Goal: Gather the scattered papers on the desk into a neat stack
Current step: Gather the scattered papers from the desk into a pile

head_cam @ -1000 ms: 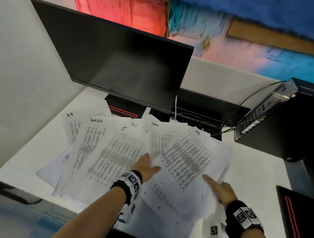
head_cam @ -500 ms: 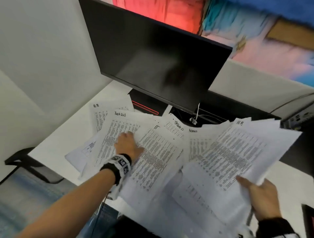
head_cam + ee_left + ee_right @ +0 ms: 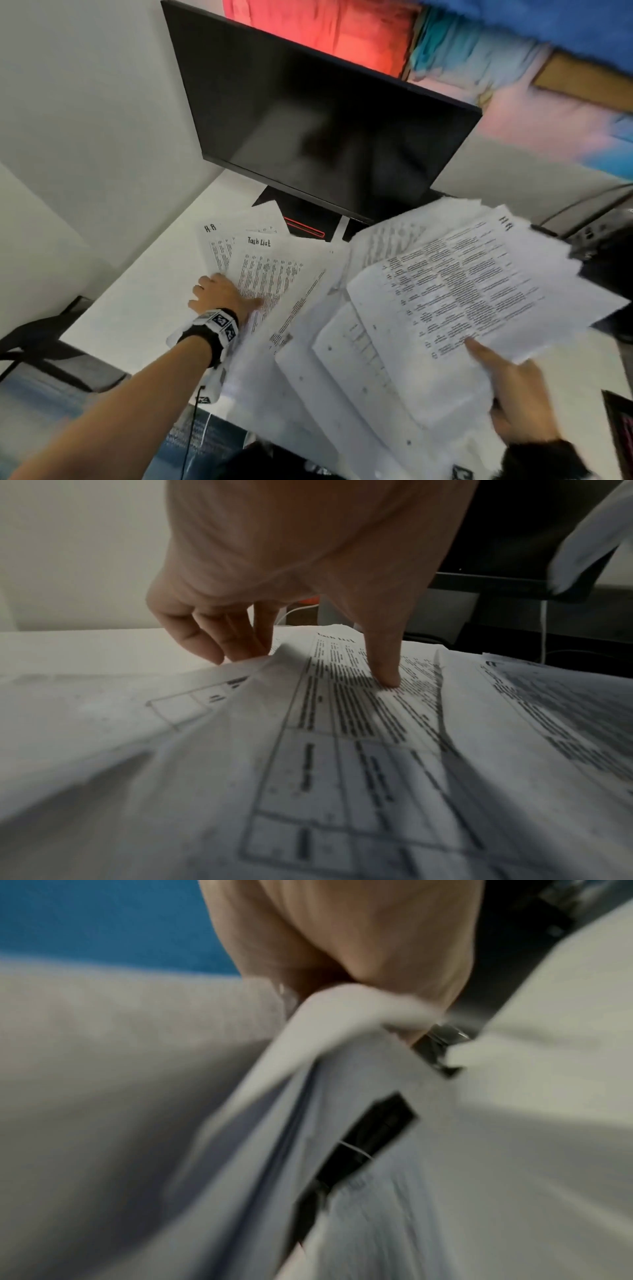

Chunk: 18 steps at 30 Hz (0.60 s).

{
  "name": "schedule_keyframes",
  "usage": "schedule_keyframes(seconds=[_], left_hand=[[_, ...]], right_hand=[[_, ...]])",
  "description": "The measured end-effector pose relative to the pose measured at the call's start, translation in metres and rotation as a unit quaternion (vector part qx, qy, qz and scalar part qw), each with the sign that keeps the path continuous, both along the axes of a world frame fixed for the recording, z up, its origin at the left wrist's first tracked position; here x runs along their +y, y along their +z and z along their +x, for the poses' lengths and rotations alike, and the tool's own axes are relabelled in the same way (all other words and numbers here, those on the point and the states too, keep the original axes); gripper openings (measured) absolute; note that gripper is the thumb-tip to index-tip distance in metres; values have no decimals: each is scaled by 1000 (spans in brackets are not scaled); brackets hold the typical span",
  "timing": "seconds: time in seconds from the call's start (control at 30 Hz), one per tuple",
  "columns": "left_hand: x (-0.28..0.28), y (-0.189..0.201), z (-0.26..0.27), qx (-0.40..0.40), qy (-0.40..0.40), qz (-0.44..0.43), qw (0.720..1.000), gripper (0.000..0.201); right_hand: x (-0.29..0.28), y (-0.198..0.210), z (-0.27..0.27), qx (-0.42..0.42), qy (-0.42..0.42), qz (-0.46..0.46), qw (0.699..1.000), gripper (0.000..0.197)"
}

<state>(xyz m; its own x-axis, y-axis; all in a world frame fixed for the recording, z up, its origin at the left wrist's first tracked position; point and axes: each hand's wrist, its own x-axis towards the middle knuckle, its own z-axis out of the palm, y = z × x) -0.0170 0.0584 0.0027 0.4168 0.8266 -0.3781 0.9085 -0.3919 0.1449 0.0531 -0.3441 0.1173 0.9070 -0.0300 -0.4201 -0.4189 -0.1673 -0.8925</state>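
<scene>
Mid-gather: right hand (image 3: pixel 524 407) grips lifted sheaf (image 3: pixel 459 291); left hand (image 3: pixel 222 294) pinches "Task List" sheet (image 3: pixel 270 274) near desk's left edge. Next: slide it under sheaf.

an office workstation: a white desk (image 3: pixel 144 308) between pale partition walls (image 3: pixel 85 120), with a dark monitor (image 3: pixel 318 123), printed papers (image 3: pixel 274 274) and a desktop computer (image 3: pixel 606 240).

Soft indoor light; right wrist view heavily motion-blurred, edges smeared.

white papers (image 3: pixel 274 274) printed in black columns, black monitor (image 3: pixel 308 120), white desk (image 3: pixel 137 308)
</scene>
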Motion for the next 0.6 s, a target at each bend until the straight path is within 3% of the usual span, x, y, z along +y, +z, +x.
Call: schedule_keyframes(seconds=[0.13, 0.2, 0.27, 0.33, 0.4, 0.47, 0.6], left_hand=[[-7, -4, 4, -27, -70, -73, 994, 97], [-12, -5, 3, -57, -109, -109, 986, 89], [-15, -4, 1, -113, -84, -103, 985, 87], [-14, -3, 1, -164, 5, -119, 979, 96], [-11, -1, 4, -181, 59, -198, 962, 103], [-12, 3, 10, -201, 64, -278, 937, 100], [-22, 14, 14, -184, 15, -328, 926, 102]], right_hand=[[28, -82, -20, 113, -2, -35, 993, 41], [35, -111, -25, 135, 1, -72, 988, 43], [42, -128, -24, 126, 11, -149, 981, 65], [47, -132, -19, 128, 6, -195, 972, 85], [53, -129, -11, 124, -23, -105, 986, 81], [59, -122, -4, 150, 2, -58, 987, 85], [69, -130, 4, 155, 105, -72, 980, 80]])
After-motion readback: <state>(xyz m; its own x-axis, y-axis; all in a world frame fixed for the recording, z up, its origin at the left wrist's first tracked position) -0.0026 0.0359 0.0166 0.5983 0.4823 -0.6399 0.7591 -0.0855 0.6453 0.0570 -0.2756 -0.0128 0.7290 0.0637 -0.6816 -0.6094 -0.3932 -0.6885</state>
